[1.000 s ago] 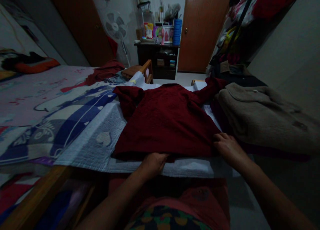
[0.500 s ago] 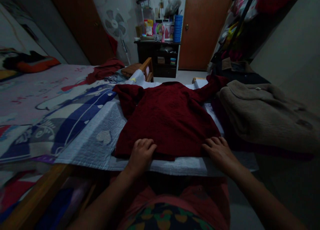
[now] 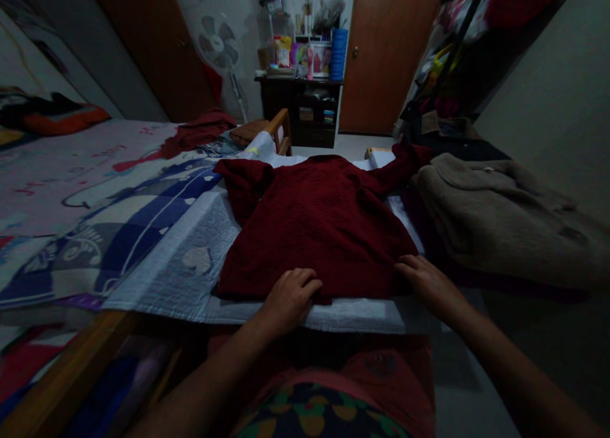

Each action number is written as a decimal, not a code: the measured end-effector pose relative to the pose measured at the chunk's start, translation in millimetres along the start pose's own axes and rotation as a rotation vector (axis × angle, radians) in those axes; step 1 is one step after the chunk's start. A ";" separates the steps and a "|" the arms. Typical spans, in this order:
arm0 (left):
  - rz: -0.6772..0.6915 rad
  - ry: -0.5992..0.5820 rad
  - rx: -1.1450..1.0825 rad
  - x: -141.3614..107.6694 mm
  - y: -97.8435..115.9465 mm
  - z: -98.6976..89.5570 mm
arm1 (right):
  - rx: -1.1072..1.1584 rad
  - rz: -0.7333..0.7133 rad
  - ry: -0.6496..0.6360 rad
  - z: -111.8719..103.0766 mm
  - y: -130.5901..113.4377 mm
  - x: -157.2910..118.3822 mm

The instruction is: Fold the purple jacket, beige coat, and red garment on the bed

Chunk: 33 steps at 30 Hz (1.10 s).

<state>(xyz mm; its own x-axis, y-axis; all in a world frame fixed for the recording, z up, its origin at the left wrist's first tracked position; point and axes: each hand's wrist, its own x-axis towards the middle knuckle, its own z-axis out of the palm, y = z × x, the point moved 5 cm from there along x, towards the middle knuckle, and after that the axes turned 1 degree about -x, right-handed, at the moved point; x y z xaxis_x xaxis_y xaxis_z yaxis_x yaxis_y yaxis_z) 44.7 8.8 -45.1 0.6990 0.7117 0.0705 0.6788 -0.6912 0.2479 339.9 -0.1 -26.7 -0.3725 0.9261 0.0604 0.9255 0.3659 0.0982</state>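
Note:
A dark red long-sleeved shirt [image 3: 319, 228] lies spread out on a pale blue quilted cloth [image 3: 190, 279], its hem toward me and its sleeves out to both sides. My left hand [image 3: 294, 295] rests on the shirt near the middle of the hem, palm down, fingers slightly bent and apart. At the shirt's lower right edge, my right hand [image 3: 426, 282] touches the fabric with its fingers stretched out. Its thumb and the underside of both hands are hidden.
A folded brown-grey fleece garment [image 3: 505, 222] lies to the right, with a dark jacket [image 3: 462, 139] behind it. On the left is a bed with a patterned blanket [image 3: 128, 234]. A fan [image 3: 219, 44] and a dark cabinet [image 3: 300, 107] stand at the back.
My left hand has slid right along the hem toward the middle. My right hand has shifted slightly right, to the shirt's side edge. The shirt lies almost as before.

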 end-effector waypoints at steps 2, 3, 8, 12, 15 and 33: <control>0.063 -0.008 -0.014 6.4 10.4 4.6 | -0.004 0.008 0.083 -6.9 1.2 -0.7; 0.081 -0.014 -0.013 9.3 13.0 7.0 | -0.018 0.016 0.114 -9.7 1.3 -1.8; 0.088 0.003 -0.006 19.3 11.7 16.3 | -0.038 0.100 0.170 -12.3 -1.3 -14.5; 0.080 0.052 -0.074 20.4 6.4 14.5 | -0.029 0.295 0.239 -10.7 -2.9 -29.3; 0.071 0.129 -0.196 17.6 -0.5 2.5 | 0.013 0.426 0.216 -8.1 -2.7 -36.9; -0.070 0.332 -0.441 15.3 -14.5 -5.3 | 0.459 0.765 0.421 -1.9 19.3 -67.9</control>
<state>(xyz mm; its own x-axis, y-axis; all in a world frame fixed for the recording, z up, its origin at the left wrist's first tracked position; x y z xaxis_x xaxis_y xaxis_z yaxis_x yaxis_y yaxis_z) 44.4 30.4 -42.5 0.4988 0.8046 0.3222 0.5127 -0.5737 0.6387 383.0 -56.1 -27.0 0.4262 0.8520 0.3043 0.8308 -0.2354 -0.5044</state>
